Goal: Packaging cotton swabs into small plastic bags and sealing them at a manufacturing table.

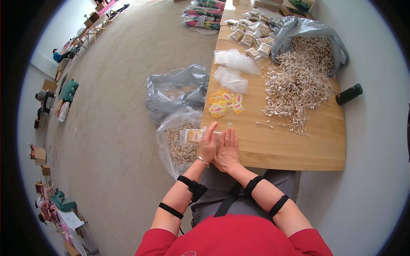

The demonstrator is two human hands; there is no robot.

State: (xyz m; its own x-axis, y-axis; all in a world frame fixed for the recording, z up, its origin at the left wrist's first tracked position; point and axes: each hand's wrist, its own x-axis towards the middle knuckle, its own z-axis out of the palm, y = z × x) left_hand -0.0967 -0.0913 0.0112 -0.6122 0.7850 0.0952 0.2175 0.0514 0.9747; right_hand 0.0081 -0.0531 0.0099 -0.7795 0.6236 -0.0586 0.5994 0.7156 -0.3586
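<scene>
A wooden bench (294,151) fills the right; at its near left edge, seeming to jut past it, lies a clear swab packet (194,136), left hand (207,145) across it, right hand (228,150) at its right end, each grip flat, straight-fingered; it looks light, slippery, crushable, best held gently by its long sides.

Workshop, bare grey floor (124,141), people (59,56) and cardboard boxes (40,154) along the wall (54,34), cotton swabs (299,81) heaped on wooden table (277,149)

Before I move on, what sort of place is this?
Likely a packing workshop: loose cotton swabs heaped on a wooden table, small filled packets near them, and other people farther off.
</scene>
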